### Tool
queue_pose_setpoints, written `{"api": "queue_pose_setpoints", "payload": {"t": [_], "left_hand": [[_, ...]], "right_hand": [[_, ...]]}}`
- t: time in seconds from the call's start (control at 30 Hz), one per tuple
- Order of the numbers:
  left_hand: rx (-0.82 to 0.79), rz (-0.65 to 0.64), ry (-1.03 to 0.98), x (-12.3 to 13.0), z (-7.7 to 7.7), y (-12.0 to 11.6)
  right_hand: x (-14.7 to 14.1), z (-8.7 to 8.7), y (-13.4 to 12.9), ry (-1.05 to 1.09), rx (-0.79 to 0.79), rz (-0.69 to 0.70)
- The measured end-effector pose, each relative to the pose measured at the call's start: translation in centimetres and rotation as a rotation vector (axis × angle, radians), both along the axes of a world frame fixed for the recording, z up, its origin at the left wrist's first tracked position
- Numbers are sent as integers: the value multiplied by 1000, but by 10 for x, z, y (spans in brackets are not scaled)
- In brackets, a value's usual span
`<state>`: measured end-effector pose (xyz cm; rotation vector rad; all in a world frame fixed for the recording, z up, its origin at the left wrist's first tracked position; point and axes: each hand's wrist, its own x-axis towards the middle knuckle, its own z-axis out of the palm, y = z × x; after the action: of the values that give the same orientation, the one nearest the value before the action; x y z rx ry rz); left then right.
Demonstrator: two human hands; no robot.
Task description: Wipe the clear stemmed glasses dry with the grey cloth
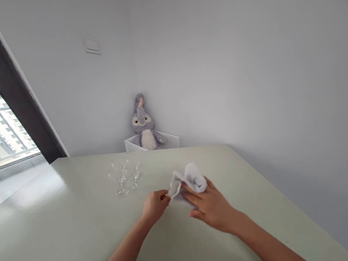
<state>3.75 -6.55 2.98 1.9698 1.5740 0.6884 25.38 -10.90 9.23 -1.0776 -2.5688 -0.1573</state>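
Observation:
A white cloth, bunched and partly rolled, is between my two hands over the pale green table. My left hand pinches its left corner between thumb and fingers. My right hand holds the cloth from the right, with fingers stretched along its folds and the thumb standing away from it. Part of the cloth hides some of the right fingers. To the left, beyond my left hand, several clear stemmed glasses stand upright, close together. Neither hand touches them.
The pale green table reaches towards the corner of the walls. Behind its far edge, a grey plush toy sits in a white perforated basket. A light switch is on the wall, and a window with a railing is at left.

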Motion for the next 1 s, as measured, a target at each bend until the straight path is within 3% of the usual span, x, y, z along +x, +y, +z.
{"api": "queue_pose_setpoints", "payload": {"t": [0.1,0.2,0.33,0.47,0.53,0.63,0.73,0.93,1.0], "left_hand": [[183,-90,112,9,-5,-7],[374,-156,195,13,-6,-13],[478,-132,225,11,-5,-14],[394,24,77,13,-9,-12],[346,99,24,15,-11,-10],[283,164,-88,17,-14,-7],[258,205,-267,17,-16,-5],[193,226,-549,13,-8,-3],[194,256,-625,10,-3,-2]], "right_hand": [[-27,-15,5,-16,107,56],[-38,-16,21,97,43,-37],[-30,-8,51,497,-362,-169],[-27,-22,69,1218,-900,-242],[-37,-36,68,1511,-997,-290],[-61,-53,55,1753,-1040,-295],[-82,-61,39,1571,-964,-172],[-79,-54,16,565,-393,-217],[-71,-46,6,269,-296,-156]]}}
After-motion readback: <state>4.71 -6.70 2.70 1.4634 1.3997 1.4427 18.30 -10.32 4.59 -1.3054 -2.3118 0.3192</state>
